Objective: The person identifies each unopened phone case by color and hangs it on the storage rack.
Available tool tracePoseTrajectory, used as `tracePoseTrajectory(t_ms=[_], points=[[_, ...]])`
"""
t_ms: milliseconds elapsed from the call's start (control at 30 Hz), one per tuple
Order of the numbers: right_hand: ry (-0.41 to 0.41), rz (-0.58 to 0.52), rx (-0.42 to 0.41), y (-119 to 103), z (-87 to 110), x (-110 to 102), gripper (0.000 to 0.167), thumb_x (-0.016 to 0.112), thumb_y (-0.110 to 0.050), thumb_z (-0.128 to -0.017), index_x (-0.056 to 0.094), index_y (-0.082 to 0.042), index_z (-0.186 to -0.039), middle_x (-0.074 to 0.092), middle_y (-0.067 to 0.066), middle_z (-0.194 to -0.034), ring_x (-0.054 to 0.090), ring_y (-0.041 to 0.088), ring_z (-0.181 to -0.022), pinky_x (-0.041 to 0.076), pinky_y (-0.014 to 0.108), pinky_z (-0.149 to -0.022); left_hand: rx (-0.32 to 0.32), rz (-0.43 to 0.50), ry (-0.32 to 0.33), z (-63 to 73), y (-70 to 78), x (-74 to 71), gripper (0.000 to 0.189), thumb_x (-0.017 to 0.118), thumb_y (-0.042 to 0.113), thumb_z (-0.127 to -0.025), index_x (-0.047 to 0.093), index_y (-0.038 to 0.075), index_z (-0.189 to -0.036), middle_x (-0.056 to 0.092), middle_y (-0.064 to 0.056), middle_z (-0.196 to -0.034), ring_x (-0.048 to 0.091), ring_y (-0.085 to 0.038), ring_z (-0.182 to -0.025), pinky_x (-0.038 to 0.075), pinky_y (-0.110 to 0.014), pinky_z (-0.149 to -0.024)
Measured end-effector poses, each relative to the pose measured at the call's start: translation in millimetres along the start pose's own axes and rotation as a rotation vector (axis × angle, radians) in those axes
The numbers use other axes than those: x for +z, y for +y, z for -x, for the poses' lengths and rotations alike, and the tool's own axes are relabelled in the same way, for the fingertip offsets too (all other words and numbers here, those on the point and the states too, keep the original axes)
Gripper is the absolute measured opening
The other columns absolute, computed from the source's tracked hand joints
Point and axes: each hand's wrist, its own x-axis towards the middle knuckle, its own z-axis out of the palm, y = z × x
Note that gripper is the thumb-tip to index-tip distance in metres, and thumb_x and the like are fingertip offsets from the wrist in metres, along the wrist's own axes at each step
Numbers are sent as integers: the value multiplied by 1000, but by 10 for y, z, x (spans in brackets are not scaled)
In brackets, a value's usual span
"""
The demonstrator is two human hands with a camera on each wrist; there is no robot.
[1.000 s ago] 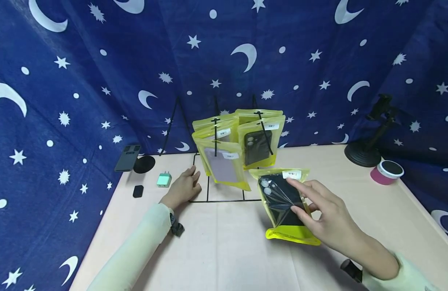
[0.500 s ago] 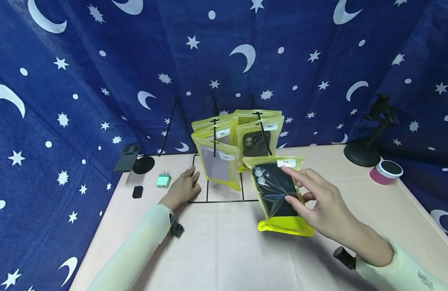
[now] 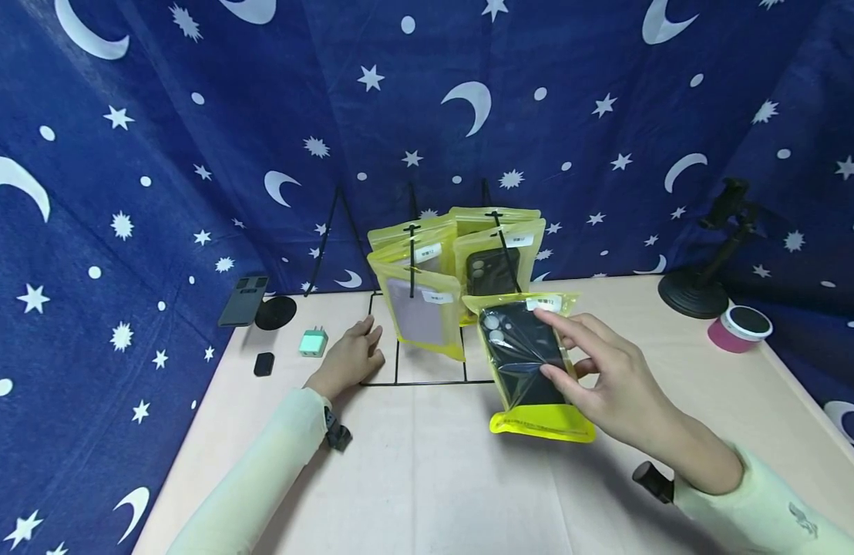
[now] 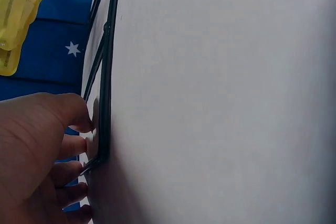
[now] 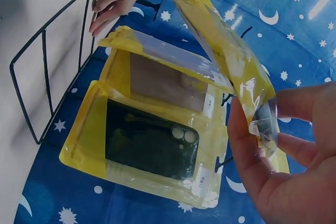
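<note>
My right hand (image 3: 610,378) pinches a yellow clear-front pouch (image 3: 541,420) with a dark phone case (image 3: 520,347) inside. Thumb and index finger lie at its right side, and a white label shows at its top. Just behind it, more pouches hang on a black wire display rack (image 3: 427,383): a pale lavender case (image 3: 416,312) on the left hook, a dark case (image 3: 492,271) on the right. My left hand (image 3: 351,358) rests its fingers on the rack's left base wire. In the left wrist view, thumb and fingertips of the left hand (image 4: 31,145) lie right at that wire (image 4: 105,87).
Left of the rack lie a mint charger plug (image 3: 314,342) and a small black piece (image 3: 263,364). A phone stand with a grey phone (image 3: 243,302) stands behind them. At the right are a black stand (image 3: 694,291) and a pink tub (image 3: 738,330). Star-patterned cloth (image 3: 399,116) hangs behind.
My right hand has carried the pouch left and toward the rack, so it now overlaps the right hanging pouch. The front left pouch has swung a little leftward. My left hand stays put.
</note>
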Motion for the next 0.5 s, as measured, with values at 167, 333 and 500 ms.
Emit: tracePoseTrajectory(t_ms=[167,333,500], points=[[9,-11,-10,15,-15,21,82,84,13,-66,58,-10,-140,66,1,-104,59,-1,-89,54,9,-62,-7,5,4,-3,-1,2,58,51,26,-95,47,2,-147,32,-22,-161,37,-41,-147,36,-48,-120],[13,-20,-5,20,-31,36,82,84,13,-66,58,-10,-140,66,1,-104,58,-1,-89,54,8,-62,-12,2,2,-12,-12,14,58,52,27,-95,47,3,-148,32,-21,-162,37,-41,-148,36,-48,-120],[6,-17,16,20,-39,44,84,84,14,-66,57,-11,-141,66,2,-105,58,-2,-90,54,8,-62,-13,7,-1,-14,-18,12,58,53,26,-95,47,3,-148,32,-21,-162,36,-41,-148,36,-49,-120]])
